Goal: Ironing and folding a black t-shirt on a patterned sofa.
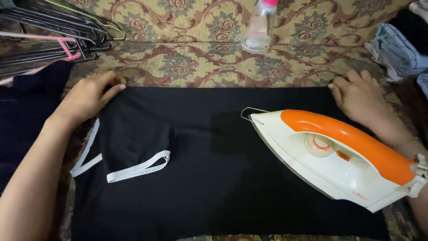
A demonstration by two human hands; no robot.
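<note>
A black garment (209,160) with white strap trim (138,169) lies spread flat on a floral patterned cloth surface (187,67). My left hand (89,96) presses on the garment's far left corner, fingers pinching its edge. My right hand (359,98) rests on the far right corner in the same way. A white iron with an orange handle (339,156) sits on the right part of the garment, its tip pointing left, and neither hand touches it.
A clear spray bottle with a pink cap (259,27) stands at the back. Dark and pink clothes hangers (53,35) lie at the far left. Folded blue-grey clothes (397,51) are piled at the far right.
</note>
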